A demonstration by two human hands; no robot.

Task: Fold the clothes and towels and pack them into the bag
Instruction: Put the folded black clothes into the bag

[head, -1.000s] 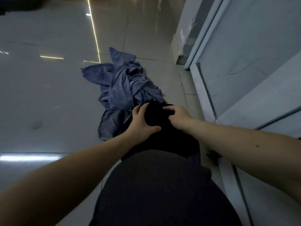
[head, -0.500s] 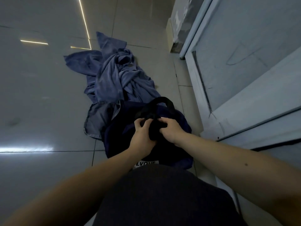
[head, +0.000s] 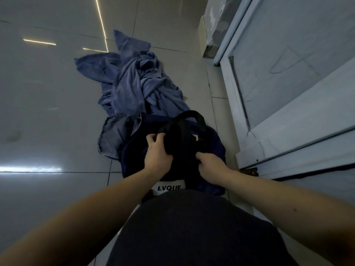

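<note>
A black bag (head: 182, 143) with a looped handle and a white label sits on the floor just in front of me. My left hand (head: 156, 152) grips the bag's dark fabric at its left side. The bag's right side is held by my right hand (head: 210, 164), fingers curled into the cloth. A dark navy cloth (head: 215, 146) lies under and around the bag. Beyond it a crumpled pile of blue clothes (head: 138, 87) spreads over the tiles, and a grey-blue denim piece (head: 115, 137) lies at the bag's left.
Glossy grey floor tiles (head: 48, 121) stretch to the left. A white door and frame (head: 288, 93) stand close on the right. A pale skirting block (head: 209, 31) sits at the far right corner.
The bag has come into full view with its handle standing up. My hands have moved apart, the right one sliding to the bag's right side. The view has tilted down slightly.
</note>
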